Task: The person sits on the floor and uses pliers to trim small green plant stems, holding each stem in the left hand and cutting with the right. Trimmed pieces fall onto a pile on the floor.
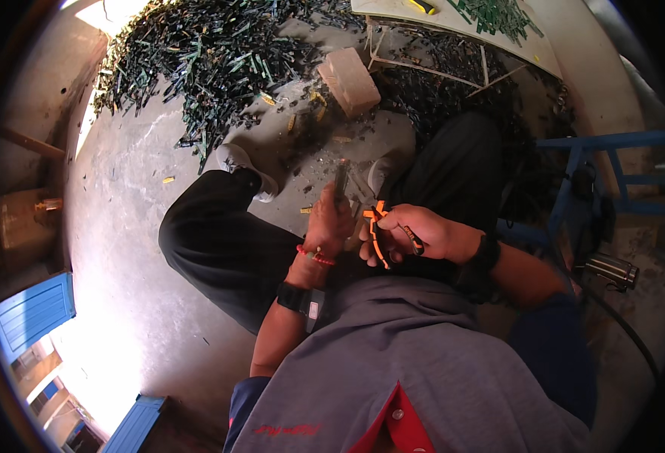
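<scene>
My left hand (pixel 329 221) grips a dark, narrow strip (pixel 341 174), which sticks up past the fingers away from me. In my right hand (pixel 414 231) are pliers with orange-and-black handles (pixel 376 235). Their jaws point toward the strip, but they are blurred, so I cannot tell whether they touch it. Both hands are close together over the gap between my bent legs. Under them, small dark fragments (pixel 315 170) lie scattered on the concrete floor (pixel 134 187).
A large heap of dark and green strips (pixel 213 62) covers the floor ahead. Beyond my feet is a pale block (pixel 350 82). Green strips (pixel 494 20) and a yellow-and-black handle (pixel 423 6) rest on a white-topped table (pixel 513 48). A blue metal frame (pixel 564 170) stands at right.
</scene>
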Tool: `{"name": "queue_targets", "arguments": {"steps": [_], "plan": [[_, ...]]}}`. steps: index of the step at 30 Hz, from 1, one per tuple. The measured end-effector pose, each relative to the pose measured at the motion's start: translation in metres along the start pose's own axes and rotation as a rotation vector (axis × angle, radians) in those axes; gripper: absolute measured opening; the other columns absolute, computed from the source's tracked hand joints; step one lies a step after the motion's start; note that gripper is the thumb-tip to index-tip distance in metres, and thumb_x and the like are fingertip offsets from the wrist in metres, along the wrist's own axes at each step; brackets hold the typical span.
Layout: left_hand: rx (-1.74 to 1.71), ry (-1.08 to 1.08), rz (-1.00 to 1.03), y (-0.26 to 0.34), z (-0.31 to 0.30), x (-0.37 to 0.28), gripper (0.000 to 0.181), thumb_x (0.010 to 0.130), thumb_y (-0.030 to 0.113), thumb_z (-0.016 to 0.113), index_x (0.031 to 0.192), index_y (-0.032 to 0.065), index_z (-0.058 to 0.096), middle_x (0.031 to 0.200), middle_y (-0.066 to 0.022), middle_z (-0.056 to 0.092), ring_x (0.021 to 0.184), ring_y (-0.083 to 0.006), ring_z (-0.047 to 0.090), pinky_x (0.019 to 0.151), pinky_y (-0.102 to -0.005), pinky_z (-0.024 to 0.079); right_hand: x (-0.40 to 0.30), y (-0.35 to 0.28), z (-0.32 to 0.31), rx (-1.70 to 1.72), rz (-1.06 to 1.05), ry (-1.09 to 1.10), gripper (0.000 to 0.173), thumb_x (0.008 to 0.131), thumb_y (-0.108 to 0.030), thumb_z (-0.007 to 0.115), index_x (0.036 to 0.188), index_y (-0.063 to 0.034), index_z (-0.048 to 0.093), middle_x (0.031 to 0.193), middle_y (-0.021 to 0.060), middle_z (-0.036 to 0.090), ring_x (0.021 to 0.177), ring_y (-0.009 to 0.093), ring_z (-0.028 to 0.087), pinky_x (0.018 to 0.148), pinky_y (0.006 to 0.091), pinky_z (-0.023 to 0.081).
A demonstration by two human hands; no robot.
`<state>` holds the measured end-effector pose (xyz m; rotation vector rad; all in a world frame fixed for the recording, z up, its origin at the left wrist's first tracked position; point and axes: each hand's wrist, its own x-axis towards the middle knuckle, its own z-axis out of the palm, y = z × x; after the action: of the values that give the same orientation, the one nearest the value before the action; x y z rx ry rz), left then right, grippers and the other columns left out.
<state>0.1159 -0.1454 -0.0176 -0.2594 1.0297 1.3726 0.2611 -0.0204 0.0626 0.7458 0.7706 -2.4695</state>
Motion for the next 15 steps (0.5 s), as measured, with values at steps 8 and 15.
{"name": "queue_targets", "arguments": {"steps": [8,15], "plan": [[0.57,0.12,0.506,-0.024,-0.032,0.03,0.044,0.097,0.042,0.041,0.076,0.0037,0.048,0.053,-0.0041,0.044,0.045,-0.0155,0.045,0.042,-0.0323,0.036,0.017,0.007,0.011,0.219,-0.019,-0.044,0.035,0.093,-0.027,0.041,0.111,-0.0021,0.057,0.104,0.0175,0.066,0.092,0.032,0.066,0.055,0.0299,0.052],[0.399,0.09,0.267,-0.006,-0.011,0.006,0.048,0.099,0.046,0.034,0.08,0.0062,0.053,0.059,-0.002,0.051,0.049,-0.0134,0.049,0.047,-0.0302,0.041,0.022,0.009,0.022,0.299,-0.088,-0.067,0.037,0.092,-0.028,0.042,0.111,-0.0002,0.057,0.103,0.0182,0.065,0.093,0.032,0.065,0.057,0.0307,0.053]]}}
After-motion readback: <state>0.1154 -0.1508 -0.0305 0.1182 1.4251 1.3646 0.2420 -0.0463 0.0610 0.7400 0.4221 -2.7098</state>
